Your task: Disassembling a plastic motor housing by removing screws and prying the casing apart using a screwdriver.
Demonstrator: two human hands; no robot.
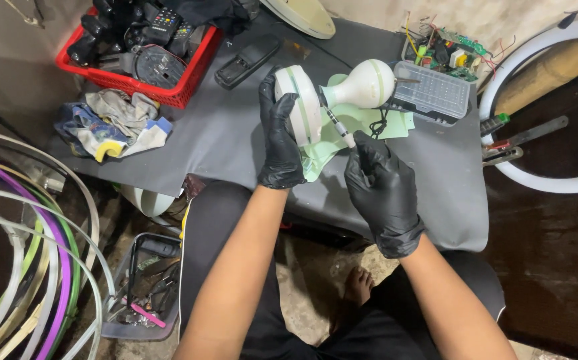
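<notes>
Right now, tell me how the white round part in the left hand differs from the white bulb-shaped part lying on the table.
The round part is a flat disc shape, held on edge in the left hand; the bulb-shaped part is rounded with a narrowing neck and lies on its side on the green sheet, unheld. The right hand points a screwdriver at the round part, not the bulb. Both are white with a pale green band.
</notes>
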